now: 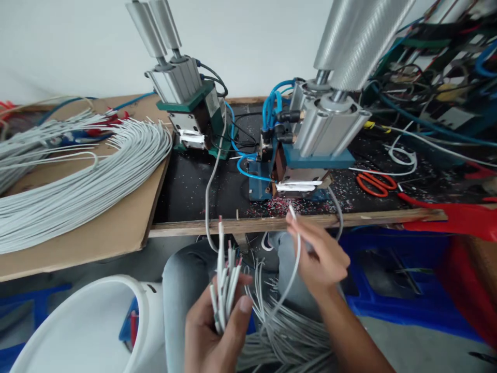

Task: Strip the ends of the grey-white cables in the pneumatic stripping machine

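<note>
My left hand (217,326) is closed round a small bunch of white cables (224,290), their cut ends pointing up, some with reddish cores showing. Between the fingertips of my right hand (320,254) is a single white cable (297,259), its end just below the front of the nearer pneumatic wire stripper (310,160). That cable curves down towards a large bundle of grey-white cables (287,336) lying over my lap. White strips cover the stripper's jaw area. Coloured scraps (279,206) are scattered under it.
A second pneumatic stripper (186,103) stands further left on the black bench. A thick coil of white cables (128,166) lies on cardboard (151,207) at left. Orange-handled scissors (376,184) and a red glove-like item (446,215) lie right. Below are a white bucket (149,311) and blue crate (388,305).
</note>
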`<move>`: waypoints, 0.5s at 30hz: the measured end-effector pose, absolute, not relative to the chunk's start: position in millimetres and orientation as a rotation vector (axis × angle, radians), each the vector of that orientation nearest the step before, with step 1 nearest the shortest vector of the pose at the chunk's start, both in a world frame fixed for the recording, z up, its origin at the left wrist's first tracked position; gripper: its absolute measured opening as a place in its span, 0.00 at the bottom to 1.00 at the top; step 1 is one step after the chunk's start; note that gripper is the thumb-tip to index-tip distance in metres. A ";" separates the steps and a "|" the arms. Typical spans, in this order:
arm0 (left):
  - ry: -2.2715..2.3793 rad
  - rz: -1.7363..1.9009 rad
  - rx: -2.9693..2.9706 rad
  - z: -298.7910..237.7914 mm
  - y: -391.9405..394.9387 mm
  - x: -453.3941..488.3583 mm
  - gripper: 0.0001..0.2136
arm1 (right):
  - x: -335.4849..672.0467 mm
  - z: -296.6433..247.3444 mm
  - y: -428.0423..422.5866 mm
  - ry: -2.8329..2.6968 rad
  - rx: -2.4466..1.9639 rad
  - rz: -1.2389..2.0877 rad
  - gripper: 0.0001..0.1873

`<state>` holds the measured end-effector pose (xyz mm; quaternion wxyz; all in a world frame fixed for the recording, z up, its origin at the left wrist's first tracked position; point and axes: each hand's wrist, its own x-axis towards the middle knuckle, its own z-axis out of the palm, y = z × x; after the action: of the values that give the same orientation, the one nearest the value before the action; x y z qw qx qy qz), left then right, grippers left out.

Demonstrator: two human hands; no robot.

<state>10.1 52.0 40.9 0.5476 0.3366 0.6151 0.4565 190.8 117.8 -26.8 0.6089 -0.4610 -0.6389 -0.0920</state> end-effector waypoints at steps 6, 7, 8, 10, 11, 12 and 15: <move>1.343 1.077 0.951 43.0 57.3 16.0 0.12 | 158.2 -13.7 50.8 -1.732 -0.928 0.052 0.31; 1.303 1.075 0.977 42.0 56.5 14.7 0.10 | 156.5 -12.5 43.7 -1.764 -0.927 0.089 0.32; 1.271 1.079 0.993 40.8 55.2 13.2 0.09 | 155.5 -12.1 38.6 -1.791 -0.928 0.117 0.32; 1.234 1.096 0.997 38.6 51.6 10.2 0.07 | 154.4 -13.4 33.2 -1.823 -0.926 0.146 0.33; 1.224 1.103 0.995 37.7 49.6 8.9 0.07 | 153.8 -14.3 32.2 -1.830 -0.914 0.143 0.33; 1.218 1.105 0.992 37.1 47.8 7.8 0.07 | 153.2 -14.8 31.7 -1.834 -0.900 0.137 0.33; 1.218 1.091 0.991 35.8 43.9 5.2 0.08 | 151.1 -14.7 30.2 -1.852 -0.886 0.132 0.34</move>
<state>5.2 43.9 35.8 0.5768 0.4235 0.5203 0.4662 151.1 30.2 -14.7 0.5161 -0.3688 -0.7711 0.0549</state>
